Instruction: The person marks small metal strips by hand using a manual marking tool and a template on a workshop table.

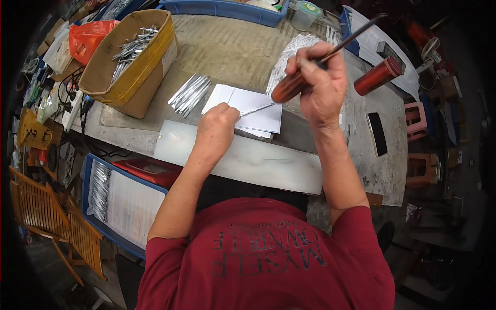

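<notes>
My left hand (216, 132) is closed round one end of a thin silvery metal rod (258, 109), which lies slantwise over a stack of white paper (261, 123). Raised above the table to the right, my right hand (324, 85) grips a screwdriver (290, 88). Its reddish-brown handle points down toward the paper, and its dark shaft slants up to the right. Left of the paper lies a bundle of similar metal rods (189, 95). A heap of thin white sticks (289, 56) is partly hidden behind my right hand.
A cardboard box (147, 88) of metal rods stands at the left. A pale board (243, 163) runs along the table's near edge. To the right are a red cylinder (380, 76) and a phone (377, 134). A blue tray (88, 194) sits low on the left.
</notes>
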`<state>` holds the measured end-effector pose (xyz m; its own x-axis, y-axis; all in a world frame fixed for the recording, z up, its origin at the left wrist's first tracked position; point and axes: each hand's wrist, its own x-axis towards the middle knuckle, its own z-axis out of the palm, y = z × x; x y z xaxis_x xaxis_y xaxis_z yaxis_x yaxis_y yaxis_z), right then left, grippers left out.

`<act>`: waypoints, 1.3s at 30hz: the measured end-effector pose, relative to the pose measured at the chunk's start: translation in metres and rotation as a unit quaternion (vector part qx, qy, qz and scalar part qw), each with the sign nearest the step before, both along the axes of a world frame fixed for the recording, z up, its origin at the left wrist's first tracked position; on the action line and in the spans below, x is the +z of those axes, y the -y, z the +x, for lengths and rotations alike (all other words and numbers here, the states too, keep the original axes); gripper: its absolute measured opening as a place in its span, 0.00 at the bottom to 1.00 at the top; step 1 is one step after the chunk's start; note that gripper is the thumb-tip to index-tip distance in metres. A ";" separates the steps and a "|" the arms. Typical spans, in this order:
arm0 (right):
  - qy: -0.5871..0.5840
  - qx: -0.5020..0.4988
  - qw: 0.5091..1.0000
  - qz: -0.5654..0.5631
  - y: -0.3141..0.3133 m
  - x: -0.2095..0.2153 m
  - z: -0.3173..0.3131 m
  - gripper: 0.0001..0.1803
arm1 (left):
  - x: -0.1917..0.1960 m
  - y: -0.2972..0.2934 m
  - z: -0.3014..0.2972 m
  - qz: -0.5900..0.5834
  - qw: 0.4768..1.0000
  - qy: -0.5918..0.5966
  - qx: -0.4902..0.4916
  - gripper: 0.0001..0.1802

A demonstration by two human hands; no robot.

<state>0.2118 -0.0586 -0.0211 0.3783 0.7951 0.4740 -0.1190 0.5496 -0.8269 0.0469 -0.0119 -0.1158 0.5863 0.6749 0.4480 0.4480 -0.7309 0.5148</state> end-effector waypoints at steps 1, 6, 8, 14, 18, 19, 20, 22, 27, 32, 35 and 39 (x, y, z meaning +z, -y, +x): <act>0.019 0.006 0.997 0.070 -0.005 0.008 -0.002 0.06 | -0.001 0.000 0.000 0.006 1.000 0.001 0.000 0.03; 0.157 -0.141 0.976 -0.049 -0.022 -0.045 -0.004 0.07 | -0.001 0.001 0.000 0.011 1.000 -0.001 0.003 0.02; 0.097 -0.095 0.984 -0.119 -0.027 -0.051 -0.007 0.10 | -0.002 -0.001 0.001 0.011 1.000 0.002 0.007 0.02; 0.053 -0.026 0.998 0.016 -0.019 0.002 -0.014 0.09 | -0.004 0.000 -0.002 0.012 1.000 -0.012 0.011 0.02; 0.160 -0.074 0.983 -0.043 -0.023 -0.046 -0.014 0.09 | -0.002 0.001 0.001 0.022 1.000 -0.001 0.007 0.02; 0.131 -0.057 0.984 -0.109 -0.026 -0.049 -0.017 0.08 | -0.002 0.001 0.001 0.021 1.000 -0.005 0.014 0.02; 0.122 -0.038 0.983 -0.130 -0.027 -0.048 -0.015 0.09 | -0.002 0.001 0.001 0.021 1.000 -0.005 0.016 0.02; 0.112 -0.020 0.982 -0.152 -0.028 -0.036 -0.014 0.09 | -0.004 -0.001 0.002 0.020 1.000 -0.012 0.009 0.02; 0.083 0.014 0.995 0.053 -0.015 0.009 -0.025 0.06 | -0.001 0.002 -0.002 0.010 1.000 -0.004 0.019 0.02; 0.142 -0.031 0.982 -0.122 -0.027 -0.052 -0.018 0.08 | -0.001 0.003 0.003 0.011 1.000 -0.002 0.017 0.02; 0.106 -0.015 0.983 -0.152 -0.029 -0.050 -0.020 0.08 | -0.003 0.002 0.001 0.009 1.000 0.005 0.026 0.03; 0.133 -0.026 0.983 -0.127 -0.029 -0.058 -0.018 0.08 | -0.001 0.003 -0.005 -0.030 0.999 0.032 0.005 0.03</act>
<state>0.1938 -0.0293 -0.0794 0.3113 0.8835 0.3501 0.1436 0.3205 -0.9363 0.0419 -0.0145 -0.1169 0.5511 0.7068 0.4435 0.4197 -0.6942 0.5847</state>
